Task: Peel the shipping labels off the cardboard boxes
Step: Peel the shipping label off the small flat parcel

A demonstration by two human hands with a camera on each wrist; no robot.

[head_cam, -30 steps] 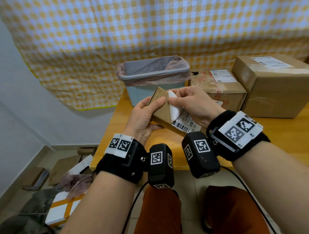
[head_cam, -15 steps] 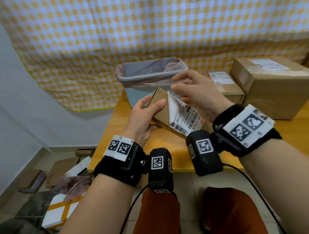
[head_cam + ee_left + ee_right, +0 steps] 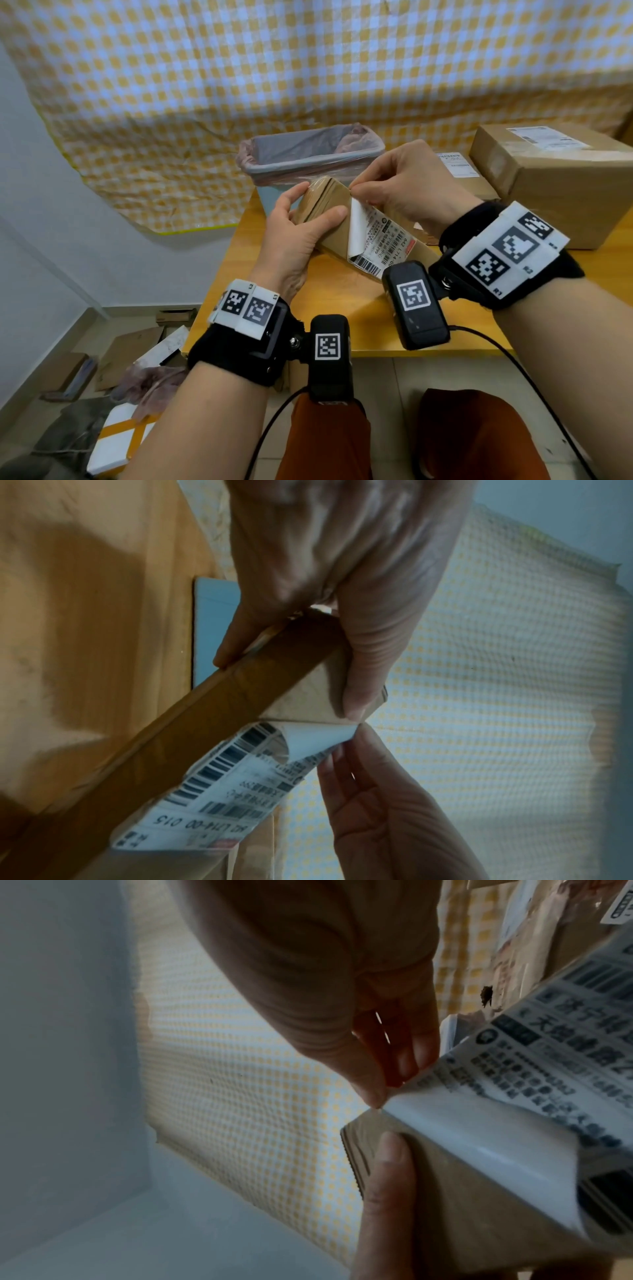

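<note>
My left hand [image 3: 317, 202] holds a small flat cardboard box [image 3: 334, 240] tilted above the table, thumb on its front face, fingers behind. A white shipping label [image 3: 380, 240] with barcodes sticks to that face. Its left edge is curled back and shows the blank underside. My right hand [image 3: 354, 192] pinches the label's top corner at the box's upper edge. The left wrist view shows the label [image 3: 222, 785], the box [image 3: 171, 750] and that pinch. In the right wrist view, thumb and finger of my right hand [image 3: 387, 1093] meet on the lifted label [image 3: 479, 1137].
A pale blue bin [image 3: 311, 150] with a pink liner stands behind the hands on the wooden table [image 3: 342, 308]. Two larger labelled cardboard boxes [image 3: 561, 192] [image 3: 459, 168] sit at the right. Flattened cardboard and scraps [image 3: 130, 359] lie on the floor at the left.
My right hand let go of the peeled flap, lifted off, and now pinches the label's top corner. The left hand kept hold of the box, which rose a little.
</note>
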